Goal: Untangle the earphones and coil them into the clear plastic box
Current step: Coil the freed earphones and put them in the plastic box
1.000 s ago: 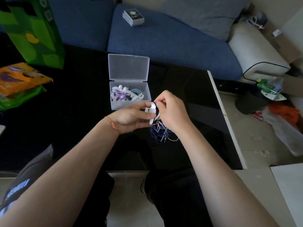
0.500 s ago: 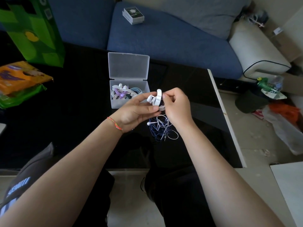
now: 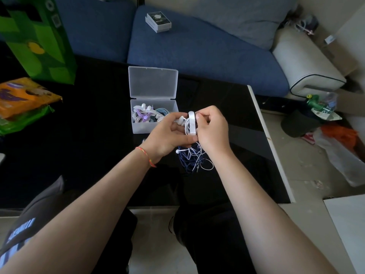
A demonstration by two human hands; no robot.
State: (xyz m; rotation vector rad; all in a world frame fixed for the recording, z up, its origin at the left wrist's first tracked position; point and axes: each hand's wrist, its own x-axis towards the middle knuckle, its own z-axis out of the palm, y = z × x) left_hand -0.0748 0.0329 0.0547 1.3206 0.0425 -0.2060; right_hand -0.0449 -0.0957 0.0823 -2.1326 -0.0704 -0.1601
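Two hands meet just above the black surface (image 3: pixel 88 135), both busy with one white earphone bundle (image 3: pixel 190 125), and the arrangement makes sense as a winding grip. The left hand (image 3: pixel 167 135) comes in from the lower left with its fingers curled around the gathered white cord, thumb along the underside, apparently serving as the anchor so the loops do not spring apart. The right hand (image 3: pixel 212 131) arches over from the right, knuckles up, its fingertips (image 3: pixel 197 116) pinching the top of a flat white band that stands upright around the bundle (a tie or wrap, I judge, though its exact kind is hard to tell). Below the hands, a loose tangle of dark blue and white cords (image 3: pixel 192 159) lies on the surface, with a white earbud poking out at its left edge; that pile looks like the work not yet sorted. The clear plastic box (image 3: pixel 154 115) sits just beyond the left hand, lid tipped open towards the blue sofa (image 3: pixel 197 52), already holding coiled purple, white and pale blue earphones, close enough for an easy drop-in.
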